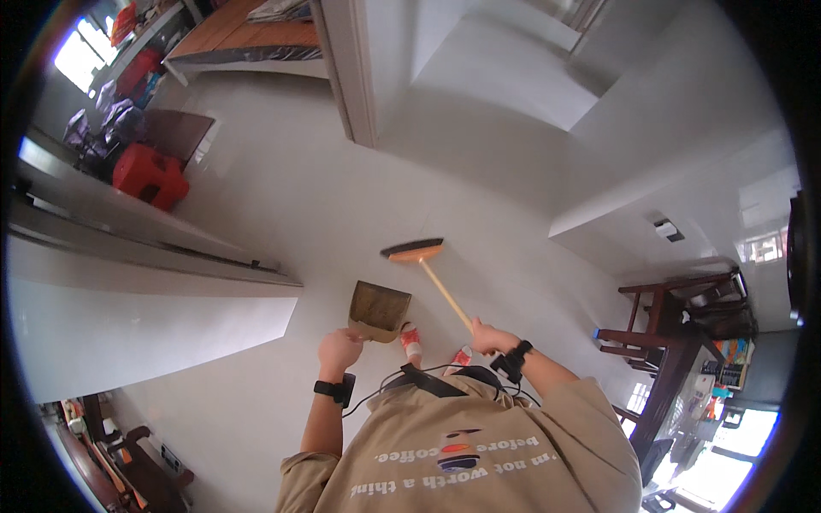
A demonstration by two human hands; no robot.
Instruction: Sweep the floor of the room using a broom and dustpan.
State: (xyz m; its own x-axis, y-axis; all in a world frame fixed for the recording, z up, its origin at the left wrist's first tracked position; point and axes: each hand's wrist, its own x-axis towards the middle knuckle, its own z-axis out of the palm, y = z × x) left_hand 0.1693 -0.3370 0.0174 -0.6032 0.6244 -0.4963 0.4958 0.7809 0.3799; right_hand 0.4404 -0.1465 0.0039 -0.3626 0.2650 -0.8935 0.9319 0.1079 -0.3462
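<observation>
My left hand (339, 352) is closed on the handle of a brownish dustpan (379, 306), whose wide pan sits low over the pale floor with its open side facing away from me. Wrapped round the pale wooden stick of a broom, my right hand (493, 337) is to the right. The broom head (417, 250), orange with dark bristles, rests on the floor ahead of the dustpan, apart from it. Dark bands with small devices circle both wrists. My feet in red and white shoes (410, 339) show just behind the pan.
A white door (171, 316) stands on the left, and a door frame (346, 77) rises ahead. Beyond it are a wooden-topped bed (248, 34) and a red plastic stool (150, 175). Dark wooden furniture (658, 342) lines the right; a wooden seat (141, 462) is at the lower left.
</observation>
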